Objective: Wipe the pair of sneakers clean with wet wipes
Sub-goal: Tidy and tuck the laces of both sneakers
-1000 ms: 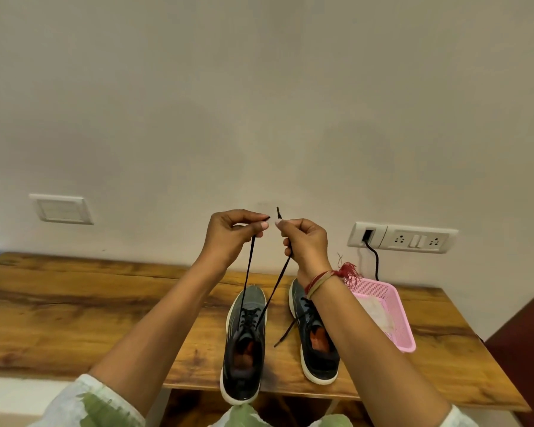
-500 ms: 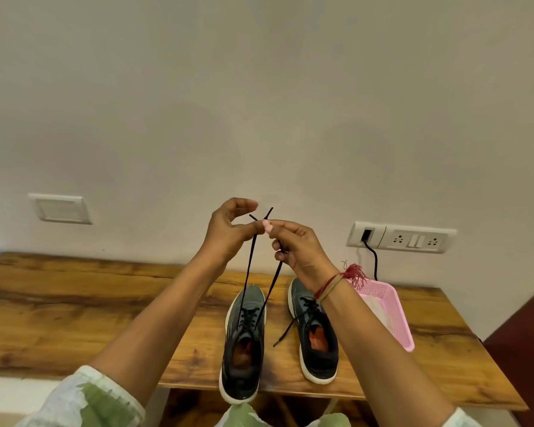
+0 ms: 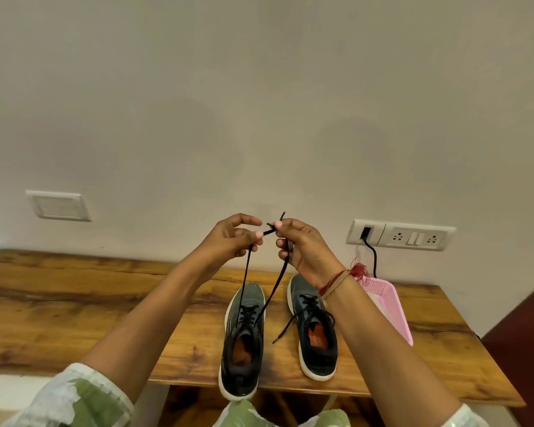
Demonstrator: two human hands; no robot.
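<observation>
Two dark grey sneakers with white soles stand side by side on the wooden table [image 3: 74, 318], toes toward the wall. The left sneaker [image 3: 242, 343] has its heel over the table's front edge. Both ends of its black lace [image 3: 246, 278] rise taut to my hands, which are raised above the shoes. My left hand [image 3: 232, 238] pinches one lace end, and my right hand [image 3: 299, 245] pinches the other; the ends cross between my fingertips. The right sneaker [image 3: 315, 331] has a loose lace end trailing onto the table. No wet wipes can be made out.
A pink plastic basket [image 3: 392, 306] sits on the table just right of the shoes, partly behind my right forearm. On the wall behind are a socket panel [image 3: 413, 237] with a black cable plugged in and a blank plate [image 3: 57, 205]. A dark red surface [image 3: 524, 349] borders the table's right end.
My hands have dropped slightly and drawn together; the two lace ends, held apart a second ago, now cross between my fingertips. The sneakers have stayed in place.
</observation>
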